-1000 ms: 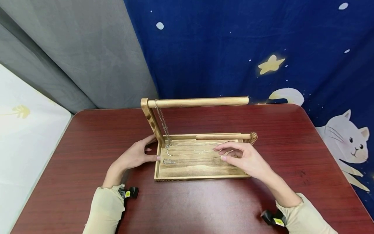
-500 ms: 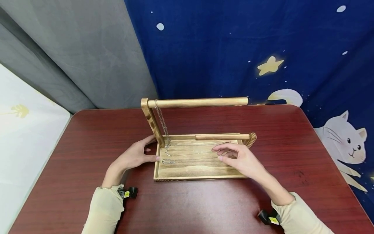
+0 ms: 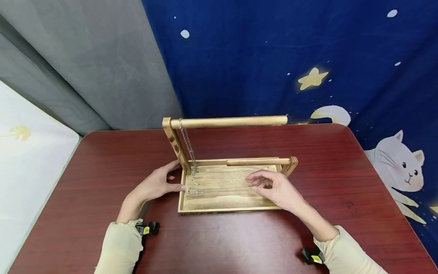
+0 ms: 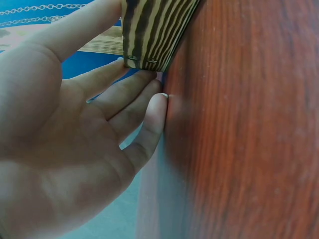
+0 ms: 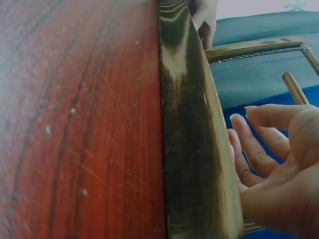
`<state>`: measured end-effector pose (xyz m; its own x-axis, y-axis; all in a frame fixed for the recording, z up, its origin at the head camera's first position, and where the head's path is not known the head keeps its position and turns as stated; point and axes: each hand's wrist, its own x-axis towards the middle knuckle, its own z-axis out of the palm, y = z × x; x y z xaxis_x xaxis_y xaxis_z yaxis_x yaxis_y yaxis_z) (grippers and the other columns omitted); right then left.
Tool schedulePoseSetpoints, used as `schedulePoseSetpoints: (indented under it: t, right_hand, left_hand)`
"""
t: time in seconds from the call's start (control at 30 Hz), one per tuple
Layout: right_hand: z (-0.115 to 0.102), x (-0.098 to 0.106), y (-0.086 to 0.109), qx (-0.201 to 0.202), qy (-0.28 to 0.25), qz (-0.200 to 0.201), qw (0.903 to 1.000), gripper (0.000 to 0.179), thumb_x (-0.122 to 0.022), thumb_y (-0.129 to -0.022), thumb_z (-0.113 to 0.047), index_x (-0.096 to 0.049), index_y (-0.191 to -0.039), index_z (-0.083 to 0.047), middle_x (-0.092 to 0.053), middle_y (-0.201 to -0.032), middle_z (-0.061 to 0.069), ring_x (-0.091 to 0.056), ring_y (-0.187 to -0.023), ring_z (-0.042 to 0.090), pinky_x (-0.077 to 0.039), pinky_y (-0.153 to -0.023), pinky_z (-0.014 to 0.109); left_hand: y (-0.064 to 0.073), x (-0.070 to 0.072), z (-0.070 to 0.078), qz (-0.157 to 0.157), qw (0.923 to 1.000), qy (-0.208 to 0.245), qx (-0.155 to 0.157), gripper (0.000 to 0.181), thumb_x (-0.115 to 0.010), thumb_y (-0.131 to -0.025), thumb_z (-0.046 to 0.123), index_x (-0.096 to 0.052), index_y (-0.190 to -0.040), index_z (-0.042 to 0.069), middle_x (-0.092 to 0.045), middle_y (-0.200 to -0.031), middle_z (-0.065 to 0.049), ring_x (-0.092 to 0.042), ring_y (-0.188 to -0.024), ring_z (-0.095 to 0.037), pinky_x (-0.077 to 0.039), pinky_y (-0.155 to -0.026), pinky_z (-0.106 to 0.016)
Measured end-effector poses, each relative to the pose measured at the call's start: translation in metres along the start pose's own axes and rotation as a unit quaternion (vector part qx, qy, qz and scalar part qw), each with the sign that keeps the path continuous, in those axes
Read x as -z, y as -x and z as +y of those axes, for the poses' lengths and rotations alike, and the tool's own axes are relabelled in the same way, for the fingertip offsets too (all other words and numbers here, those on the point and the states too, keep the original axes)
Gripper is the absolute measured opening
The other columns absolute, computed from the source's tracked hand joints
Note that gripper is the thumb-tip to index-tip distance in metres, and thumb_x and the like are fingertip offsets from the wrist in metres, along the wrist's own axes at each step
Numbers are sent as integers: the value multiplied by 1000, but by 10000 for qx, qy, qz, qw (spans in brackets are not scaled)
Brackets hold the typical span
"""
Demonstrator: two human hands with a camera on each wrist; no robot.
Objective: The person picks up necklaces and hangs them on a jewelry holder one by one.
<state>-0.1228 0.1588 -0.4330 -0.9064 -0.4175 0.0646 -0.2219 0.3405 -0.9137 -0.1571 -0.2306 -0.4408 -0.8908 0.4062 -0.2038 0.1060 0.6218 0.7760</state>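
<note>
In the head view, a wooden jewelry stand holds a low tray (image 3: 236,209) under a long bar (image 3: 232,121) on a slanted post (image 3: 177,146). My left hand (image 3: 158,183) grips the tray's left end, thumb on the rim, fingers by the post's foot; the left wrist view shows those fingers against the striped wooden end (image 4: 154,35). My right hand (image 3: 278,189) is over the tray's right half, fingers loosely bent, thumb apart from them. Thin necklaces (image 3: 232,179) lie lengthwise in the tray, one with a silver clasp-like loop (image 3: 195,191). A silver chain (image 3: 186,140) hangs from the bar's left end.
A shorter wooden bar (image 3: 258,162) runs along the tray's back right, ending at a striped arm (image 3: 291,164). The stand is on a reddish-brown table (image 3: 219,243). Behind hang a grey curtain (image 3: 96,61) and a blue one (image 3: 239,57) with stars and a cat.
My right hand has shifted slightly left over the tray. The left hand keeps its hold on the tray's end. The whole head view has drifted a little.
</note>
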Motion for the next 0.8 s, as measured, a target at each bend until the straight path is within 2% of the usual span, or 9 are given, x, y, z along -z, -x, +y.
schedulePoseSetpoints:
  t: [0.13,0.3,0.57,0.8]
  right_hand:
    - [4,-4,-1,-15,88,52,9999,25,-71,-87,3,-72,-111,-4,-72,-102,11,-67,-90,20,-55,-73,26]
    - [6,-7,-2,-176,166,54,9997,27,-72,-87,2,-72,-113,-6,-72,-104,9,-67,-93,23,-56,-75,27]
    - [11,-10,-3,-354,439,100,9984,26,-74,-86,-2,-73,-111,-9,-71,-99,5,-65,-84,16,-55,-69,25]
    - [13,-12,-4,-380,553,148,9976,25,-76,-85,-4,-73,-109,-10,-71,-95,5,-65,-80,15,-54,-67,25]
  left_hand:
    - [1,0,-1,34,10000,-29,0,93,-81,-84,28,-27,-156,2,-36,-155,-20,-56,-122,-41,-45,-102,-50]
    - [2,-1,-2,64,10000,-24,-22,93,-82,-84,28,-28,-156,3,-37,-155,-19,-56,-121,-39,-45,-102,-50]
    - [2,-1,-3,84,9999,8,-82,93,-82,-84,27,-28,-156,3,-38,-154,-19,-56,-122,-39,-46,-102,-50]
    - [-1,-1,-2,102,9996,119,-232,91,-82,-84,25,-29,-155,3,-40,-153,-19,-52,-128,-36,-46,-101,-49]
